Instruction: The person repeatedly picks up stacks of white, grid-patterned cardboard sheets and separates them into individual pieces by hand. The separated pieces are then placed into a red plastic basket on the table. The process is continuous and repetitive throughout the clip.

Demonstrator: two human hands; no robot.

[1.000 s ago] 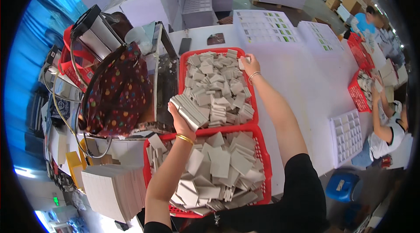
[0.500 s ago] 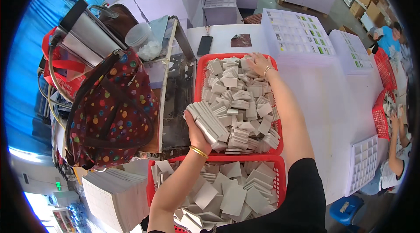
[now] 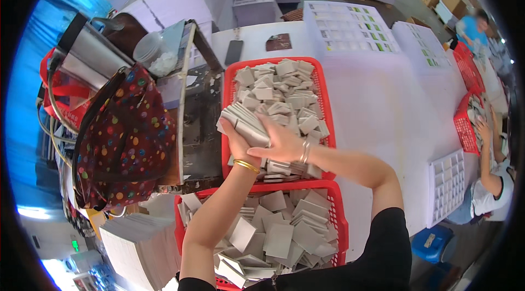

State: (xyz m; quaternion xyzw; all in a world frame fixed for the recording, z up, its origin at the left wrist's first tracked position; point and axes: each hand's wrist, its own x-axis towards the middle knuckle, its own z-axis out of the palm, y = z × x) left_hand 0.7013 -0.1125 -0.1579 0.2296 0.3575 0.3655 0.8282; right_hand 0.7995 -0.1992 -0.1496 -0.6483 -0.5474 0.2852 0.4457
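My left hand (image 3: 236, 142), with a gold bangle at the wrist, is wrapped round a stack of flat off-white tiles (image 3: 244, 121) from below and the left. My right hand (image 3: 280, 140) lies against the stack's right side, its fingers over the tiles, the thumb reaching toward my left palm. Both hands hover over the red basket (image 3: 325, 105) heaped with small tiles. Nearer to me stands a second red basket (image 3: 340, 220), full of larger, squarer tiles. The right fingertips are partly hidden against the stack.
On the left, a worn stand (image 3: 202, 121) holds a dotted bag (image 3: 128, 143). A phone (image 3: 234, 52) lies behind the far basket. White foam trays (image 3: 350, 28) are stacked at the back right; another tray (image 3: 447, 187) stands at the table's right edge. Other people work at far right.
My right hand has come back from the far basket's far end to the tile stack in my left hand. The whole view has shifted slightly.
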